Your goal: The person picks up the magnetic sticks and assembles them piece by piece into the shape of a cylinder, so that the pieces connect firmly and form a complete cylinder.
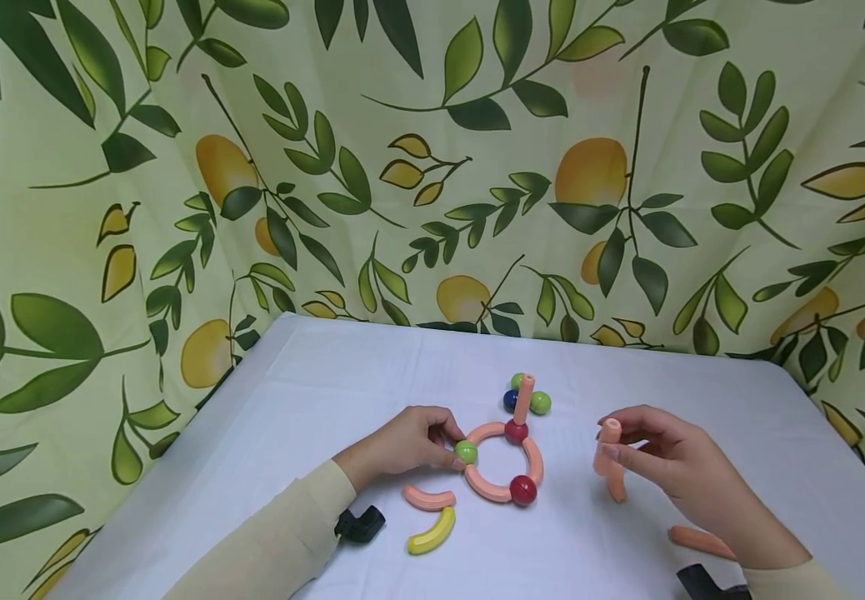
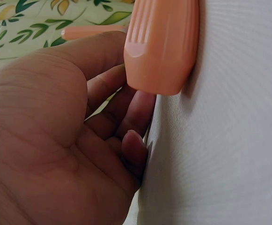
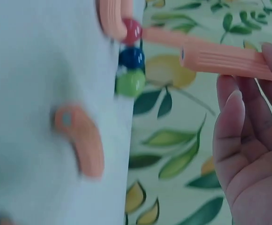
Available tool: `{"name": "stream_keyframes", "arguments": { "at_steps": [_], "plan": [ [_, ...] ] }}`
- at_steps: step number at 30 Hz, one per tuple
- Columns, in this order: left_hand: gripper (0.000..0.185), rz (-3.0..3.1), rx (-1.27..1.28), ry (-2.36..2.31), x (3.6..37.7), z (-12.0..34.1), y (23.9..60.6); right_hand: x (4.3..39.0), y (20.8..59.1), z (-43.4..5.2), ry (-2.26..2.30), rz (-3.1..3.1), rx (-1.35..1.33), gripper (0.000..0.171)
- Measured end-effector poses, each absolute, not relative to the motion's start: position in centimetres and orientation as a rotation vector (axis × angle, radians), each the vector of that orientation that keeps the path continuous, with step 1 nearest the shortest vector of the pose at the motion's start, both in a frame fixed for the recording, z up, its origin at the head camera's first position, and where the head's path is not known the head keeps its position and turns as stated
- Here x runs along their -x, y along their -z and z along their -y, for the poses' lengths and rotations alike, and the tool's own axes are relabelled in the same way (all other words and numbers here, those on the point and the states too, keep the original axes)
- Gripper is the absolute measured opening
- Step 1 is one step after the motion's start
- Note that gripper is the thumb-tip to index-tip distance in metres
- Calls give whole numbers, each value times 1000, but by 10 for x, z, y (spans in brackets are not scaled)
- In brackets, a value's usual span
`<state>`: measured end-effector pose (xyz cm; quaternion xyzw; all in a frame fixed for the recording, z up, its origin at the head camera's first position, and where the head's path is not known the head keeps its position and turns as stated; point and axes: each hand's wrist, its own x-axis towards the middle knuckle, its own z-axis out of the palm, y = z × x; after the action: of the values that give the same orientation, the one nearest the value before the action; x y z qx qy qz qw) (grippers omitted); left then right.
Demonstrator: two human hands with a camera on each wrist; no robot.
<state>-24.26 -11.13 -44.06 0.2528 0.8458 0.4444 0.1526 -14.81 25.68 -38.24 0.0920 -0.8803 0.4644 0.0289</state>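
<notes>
Fingers of our left hand [image 1: 410,442] pinched the green ball [image 1: 466,452] to steady the unfinished peach ring [image 1: 503,462] on the white table [image 1: 327,392], while our right hand [image 1: 672,467] gripped a straight peach stick [image 1: 609,457] upright just beside it.

Head overview; both wrists close-up

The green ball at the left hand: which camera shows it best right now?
The head view. There the green ball sits at the open end of the peach ring, with the left hand touching it. The left wrist view shows only palm, cloth and a peach piece. The right wrist view shows a green ball, but which one is unclear.
</notes>
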Motion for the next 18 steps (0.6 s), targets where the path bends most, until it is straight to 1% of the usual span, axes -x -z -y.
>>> {"name": "stream_keyframes", "arguments": {
  "at_steps": [6, 11, 18],
  "plan": [
    [25, -2426, -718, -1274, 243, 112, 442, 155, 378, -224, -1602, 2686, -359, 32],
    [24, -2425, -729, -1280, 243, 113, 442, 165, 376, -195, -1631, 2633, -440, 29],
    [23, -2428, -740, -1286, 242, 111, 440, 179, 383, -165, -1729, 2549, -595, 18]
  ]
}}
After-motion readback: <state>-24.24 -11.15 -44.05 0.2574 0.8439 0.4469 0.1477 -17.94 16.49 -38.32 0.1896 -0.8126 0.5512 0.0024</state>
